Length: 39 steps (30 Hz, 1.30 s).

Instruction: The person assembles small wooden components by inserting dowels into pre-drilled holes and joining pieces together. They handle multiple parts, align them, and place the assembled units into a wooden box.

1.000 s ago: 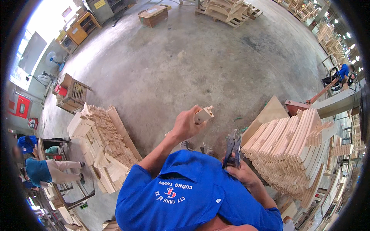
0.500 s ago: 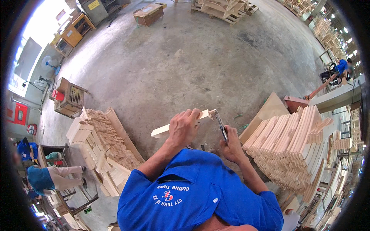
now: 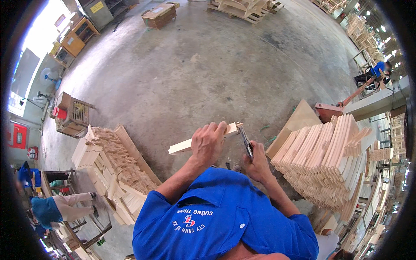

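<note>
My left hand is wrapped over the middle of a pale, square-edged wooden bar, which I hold up in front of my chest. One end of the bar sticks out to the left, the other to the right. In my right hand is a slim silver and dark plier-like tool; its exact kind is hard to make out. The tool's tip is at the bar's right end, and its lower part disappears into my fingers.
On my left lies a stack of short wooden pieces; on my right, a tall pile of wooden slats beside a leaning board. A slatted crate stands far left. A person is at the lower left, another far right.
The surroundings have shifted slightly left in view. My right hand and the tool have moved a little left and down relative to the bar's end. Both grips look the same.
</note>
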Tool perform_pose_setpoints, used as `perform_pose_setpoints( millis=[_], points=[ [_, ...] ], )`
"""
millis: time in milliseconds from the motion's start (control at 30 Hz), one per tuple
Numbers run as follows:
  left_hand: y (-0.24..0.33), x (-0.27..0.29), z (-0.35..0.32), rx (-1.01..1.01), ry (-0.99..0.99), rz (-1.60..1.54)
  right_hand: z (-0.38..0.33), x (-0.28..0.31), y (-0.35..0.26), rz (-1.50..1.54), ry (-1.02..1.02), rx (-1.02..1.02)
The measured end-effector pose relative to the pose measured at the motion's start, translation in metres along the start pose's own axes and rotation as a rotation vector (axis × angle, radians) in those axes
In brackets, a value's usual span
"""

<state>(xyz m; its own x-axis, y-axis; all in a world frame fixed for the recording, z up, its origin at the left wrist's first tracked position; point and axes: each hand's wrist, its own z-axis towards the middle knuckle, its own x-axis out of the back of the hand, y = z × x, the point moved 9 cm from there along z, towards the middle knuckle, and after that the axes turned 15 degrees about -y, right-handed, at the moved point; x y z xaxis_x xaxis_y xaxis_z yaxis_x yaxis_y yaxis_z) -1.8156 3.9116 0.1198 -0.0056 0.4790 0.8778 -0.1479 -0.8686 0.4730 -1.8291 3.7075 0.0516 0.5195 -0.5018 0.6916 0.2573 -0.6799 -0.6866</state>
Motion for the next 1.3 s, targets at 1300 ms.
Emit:
perform_pose_setpoints(
  millis=[1300],
  points=[
    [-0.008,-0.063,0.020,-0.138,-0.640,-0.387,0.008,0.014,0.037,-0.098,0.321,0.051]
  ],
)
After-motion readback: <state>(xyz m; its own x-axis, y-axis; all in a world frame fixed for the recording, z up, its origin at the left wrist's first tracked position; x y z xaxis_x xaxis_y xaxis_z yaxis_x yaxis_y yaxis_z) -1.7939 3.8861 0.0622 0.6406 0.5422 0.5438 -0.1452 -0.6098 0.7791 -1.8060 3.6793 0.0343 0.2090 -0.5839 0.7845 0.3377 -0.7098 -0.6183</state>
